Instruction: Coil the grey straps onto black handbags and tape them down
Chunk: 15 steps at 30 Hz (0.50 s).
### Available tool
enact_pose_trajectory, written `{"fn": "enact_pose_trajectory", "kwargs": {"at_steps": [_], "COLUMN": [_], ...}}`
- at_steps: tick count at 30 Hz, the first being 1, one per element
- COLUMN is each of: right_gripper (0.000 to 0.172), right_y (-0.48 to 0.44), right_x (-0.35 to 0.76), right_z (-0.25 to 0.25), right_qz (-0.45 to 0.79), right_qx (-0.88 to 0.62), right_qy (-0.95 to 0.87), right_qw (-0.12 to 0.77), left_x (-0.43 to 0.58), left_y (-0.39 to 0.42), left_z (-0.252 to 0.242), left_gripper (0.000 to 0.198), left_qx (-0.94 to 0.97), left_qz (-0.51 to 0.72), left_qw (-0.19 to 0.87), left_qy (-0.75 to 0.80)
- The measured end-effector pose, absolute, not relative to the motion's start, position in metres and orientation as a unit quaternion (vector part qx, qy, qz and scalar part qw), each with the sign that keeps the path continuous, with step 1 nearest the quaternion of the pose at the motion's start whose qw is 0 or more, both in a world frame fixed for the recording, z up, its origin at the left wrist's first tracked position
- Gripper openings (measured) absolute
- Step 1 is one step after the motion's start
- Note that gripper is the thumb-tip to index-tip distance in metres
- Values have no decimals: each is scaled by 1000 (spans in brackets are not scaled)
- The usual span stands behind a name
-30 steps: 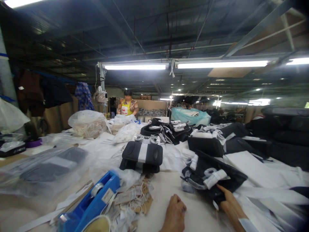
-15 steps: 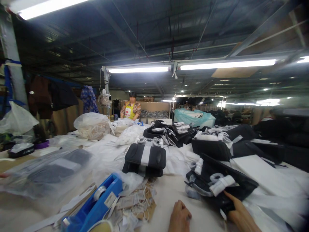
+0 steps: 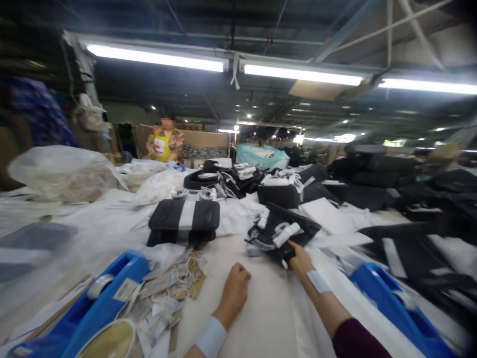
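Observation:
My right hand (image 3: 298,257) grips the near edge of a black bag (image 3: 307,226), index finger stretched along it and the other fingers mostly hidden. White-wrapped straps (image 3: 286,235) lie on top of the bag. To the left, my left hand (image 3: 234,287) is curled closed just above or on the pale tabletop (image 3: 266,298), apart from the bag. Nothing shows between its fingers, though the palm is hidden. Beyond it stands a black bag with a white band (image 3: 188,219). Pale bands circle both wrists.
Blue tape dispensers (image 3: 108,293) (image 3: 398,308) flank my arms. Strung tags (image 3: 179,283) lie beside a round tub (image 3: 108,340). Plastic bags (image 3: 70,171) cover the left side. Black bags (image 3: 278,196) pile up at the back and right. A person in a yellow apron (image 3: 163,144) stands far behind.
The view has swung right and down, bringing my forearms and a second blue dispenser into sight. My right hand still grips the bag, and my left hand stays curled.

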State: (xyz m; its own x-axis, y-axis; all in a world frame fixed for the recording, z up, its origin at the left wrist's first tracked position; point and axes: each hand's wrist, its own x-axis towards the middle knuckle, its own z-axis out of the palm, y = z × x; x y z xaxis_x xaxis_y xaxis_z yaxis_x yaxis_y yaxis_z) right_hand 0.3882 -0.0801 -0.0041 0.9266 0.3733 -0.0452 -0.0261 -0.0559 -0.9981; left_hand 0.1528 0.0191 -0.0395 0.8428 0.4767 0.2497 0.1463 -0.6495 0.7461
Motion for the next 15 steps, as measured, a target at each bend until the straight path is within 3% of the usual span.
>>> {"fn": "enact_pose_trajectory", "kwargs": {"at_steps": [6, 15], "right_gripper": [11, 18], "right_y": [-72, -79], "right_x": [408, 407], "right_z": [-28, -17], "right_qz": [151, 169], "right_qx": [-650, -611], "right_qy": [-14, -3], "right_qw": [745, 774], "left_x": [156, 158], "left_y": [24, 26], "left_z": [-41, -45], "left_gripper": [26, 23], "left_qx": [886, 880], "left_qz": [221, 236], "left_qw": [382, 388], "left_qy": [146, 140]}}
